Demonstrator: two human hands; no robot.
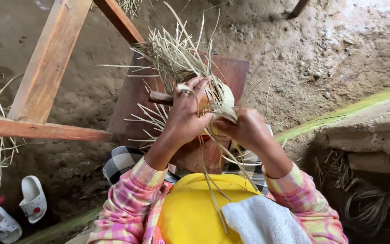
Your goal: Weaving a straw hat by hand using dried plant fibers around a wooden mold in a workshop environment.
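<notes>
At the bottom centre of the frame, nearest the camera, a white towel [262, 221] lies over a yellow garment [190, 212], with pink plaid sleeves [129, 203] running up on both sides. Long pale straw strands [213, 190] hang down across the yellow cloth.

Just above, in the middle of the frame, the 2 hands meet on a partly woven straw piece [224, 99], a rounded pale shape with loose ends. The left hand [186, 115], a ring on 1 finger, is curled over the top of the piece, fingers closed down on the weave and strands. The right hand [244, 129] is closed around strands at the lower right edge of the piece, fingers folded in; how tightly it pinches cannot be told. The woven piece sits around a wooden form [161, 97] whose brown end sticks out to the left of the left hand.

Behind the hands, loose straw ends [172, 54] fan out toward the upper centre. Under them lies a reddish-brown wooden stool [235, 72] on the dirt floor [294, 45].

At the left, wooden beams [46, 72] cross the frame diagonally. In the lower left, 2 white sandals [32, 199] rest on the ground. At the right, a concrete ledge [371, 126] with a greenish edge runs across.
</notes>
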